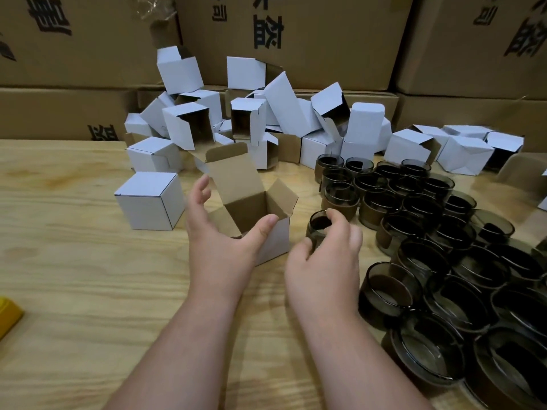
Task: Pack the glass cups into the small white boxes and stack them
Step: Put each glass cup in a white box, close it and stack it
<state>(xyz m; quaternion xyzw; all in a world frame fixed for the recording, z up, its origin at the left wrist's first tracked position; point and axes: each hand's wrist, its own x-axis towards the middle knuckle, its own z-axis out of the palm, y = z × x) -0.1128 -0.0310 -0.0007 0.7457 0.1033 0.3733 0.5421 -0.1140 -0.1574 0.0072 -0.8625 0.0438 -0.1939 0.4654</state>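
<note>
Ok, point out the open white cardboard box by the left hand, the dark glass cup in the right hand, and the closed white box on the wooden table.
open white cardboard box [276,241], head view, white front wall
dark glass cup [320,222], head view, rim
closed white box [142,213], head view, front face

Head-worn view, forward and down, close over the wooden table [88,276].
</note>
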